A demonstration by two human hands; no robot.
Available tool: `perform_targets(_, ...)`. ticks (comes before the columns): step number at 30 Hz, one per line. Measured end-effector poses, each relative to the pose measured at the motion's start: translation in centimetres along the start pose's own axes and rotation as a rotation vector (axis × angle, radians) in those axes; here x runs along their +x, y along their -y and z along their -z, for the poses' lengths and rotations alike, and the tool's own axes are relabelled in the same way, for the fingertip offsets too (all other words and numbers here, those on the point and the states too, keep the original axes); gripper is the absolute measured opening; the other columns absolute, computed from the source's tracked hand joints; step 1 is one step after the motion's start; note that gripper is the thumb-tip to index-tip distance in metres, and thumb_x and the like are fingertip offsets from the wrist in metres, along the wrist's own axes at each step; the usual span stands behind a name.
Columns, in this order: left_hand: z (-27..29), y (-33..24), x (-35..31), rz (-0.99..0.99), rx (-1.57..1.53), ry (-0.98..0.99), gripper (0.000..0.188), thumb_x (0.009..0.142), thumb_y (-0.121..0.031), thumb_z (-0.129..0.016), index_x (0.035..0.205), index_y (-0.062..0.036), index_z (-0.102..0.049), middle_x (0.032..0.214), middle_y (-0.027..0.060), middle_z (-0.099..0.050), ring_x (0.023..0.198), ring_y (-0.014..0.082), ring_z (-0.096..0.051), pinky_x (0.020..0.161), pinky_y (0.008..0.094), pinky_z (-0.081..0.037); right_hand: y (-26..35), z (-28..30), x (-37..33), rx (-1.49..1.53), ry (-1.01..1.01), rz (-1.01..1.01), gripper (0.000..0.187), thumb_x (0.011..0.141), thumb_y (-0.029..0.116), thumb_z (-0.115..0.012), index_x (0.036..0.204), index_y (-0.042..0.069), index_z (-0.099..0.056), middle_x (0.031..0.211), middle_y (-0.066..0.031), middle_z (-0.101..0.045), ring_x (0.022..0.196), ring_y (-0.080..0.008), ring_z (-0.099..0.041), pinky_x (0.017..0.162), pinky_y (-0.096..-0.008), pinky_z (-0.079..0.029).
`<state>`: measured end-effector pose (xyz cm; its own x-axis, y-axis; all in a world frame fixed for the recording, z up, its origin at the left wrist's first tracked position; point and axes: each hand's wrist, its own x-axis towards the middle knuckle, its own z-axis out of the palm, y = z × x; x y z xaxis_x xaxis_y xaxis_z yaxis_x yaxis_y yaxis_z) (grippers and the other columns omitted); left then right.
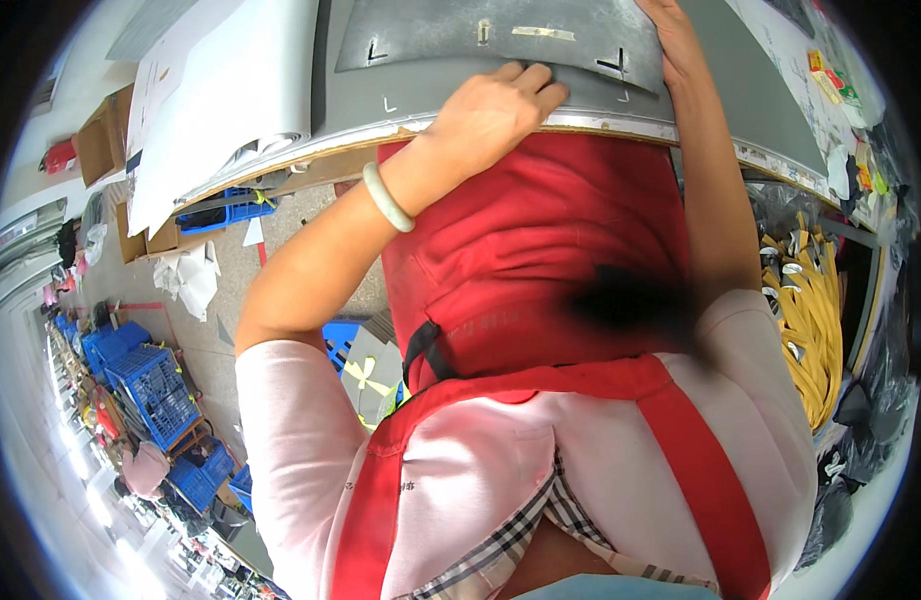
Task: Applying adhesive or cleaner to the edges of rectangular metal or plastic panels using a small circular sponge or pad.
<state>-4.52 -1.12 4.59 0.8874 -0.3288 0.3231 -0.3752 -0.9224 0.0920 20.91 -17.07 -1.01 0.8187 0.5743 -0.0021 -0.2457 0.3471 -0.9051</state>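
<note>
"Pink shirt (481, 440) and red apron (531, 240) come nearest, this side of the grey panel (431, 35). And the hands?"

"Left hand (501, 108): fingers curled at the panel's near edge; whether they grip it, I can't tell. Right hand (679, 50): at its right edge, partly cut off, grip unclear too."

"The panel itself?"

"On the surface (756, 90), white sheets (231, 85) to its left."

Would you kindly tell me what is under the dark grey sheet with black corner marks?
A grey mat with white corner marks shows past the near edge of the dark grey sheet; whatever lies beneath the sheet's middle is covered.
</note>
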Motion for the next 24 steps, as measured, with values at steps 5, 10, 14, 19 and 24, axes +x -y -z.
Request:
perform_targets(5,1.9,1.2,-4.0,0.134,-0.014,-0.011,0.045,0.074,0.0,-0.064,0.118,-0.0061,-0.064,0.115,0.0105,-0.065,0.1,0.0319,-0.064,0.086,0.0394,-0.054,0.0,-0.1,-0.2,0.056,0.002,-0.036,0.011,0.097,0.018,-0.067,0.104,0.01,-0.063,0.091,-0.0003,-0.067,0.08,-0.0115,-0.063,0.076,-0.0263,-0.052)
perform_targets(10,2.4,2.2,-5.1,0.224,0.058,-0.059,0.039,0.074,0.0,-0.064,0.112,-0.0058,-0.067,0.114,0.012,-0.066,0.103,0.0322,-0.064,0.087,0.0396,-0.054,0.2,-1.3,-0.1,0.013,-0.016,-0.044,0.012,0.098,0.02,-0.066,0.104,0.01,-0.062,0.093,-0.0002,-0.067,0.081,-0.0107,-0.063,0.076,-0.0265,-0.052)
perform_targets(14,-2.1,-1.5,2.7,0.062,-0.094,-0.102,0.033,0.078,-0.003,-0.06,0.11,-0.0064,-0.069,0.111,0.0106,-0.067,0.1,0.031,-0.065,0.087,0.0393,-0.054,0.2,3.4,0.9,0.332,0.212,0.055,0.017,0.1,0.023,-0.063,0.11,0.01,-0.062,0.097,-0.0003,-0.067,0.085,-0.011,-0.063,0.078,-0.0278,-0.052)
perform_targets(19,-7.2,-6.1,11.7,-0.04,-0.173,-0.127,0.03,0.081,-0.008,-0.06,0.108,-0.0078,-0.07,0.107,0.0123,-0.067,0.101,0.0302,-0.065,0.083,0.0389,-0.055,6.7,1.9,-2.2,0.128,-0.057,0.152,0.023,0.102,0.025,-0.06,0.119,0.009,-0.06,0.103,-0.0012,-0.068,0.088,-0.0121,-0.063,0.079,-0.0282,-0.053)
perform_targets(24,-9.3,-10.2,19.1,-0.088,-0.131,-0.138,0.032,0.081,-0.009,-0.06,0.112,-0.0049,-0.069,0.114,0.0169,-0.067,0.108,0.0316,-0.065,0.087,0.0381,-0.055,10.6,7.9,-3.9,0.148,-0.088,0.26,0.029,0.103,0.025,-0.058,0.125,0.007,-0.053,0.118,-0.0105,-0.065,0.103,-0.021,-0.067,0.092,-0.0374,-0.058)
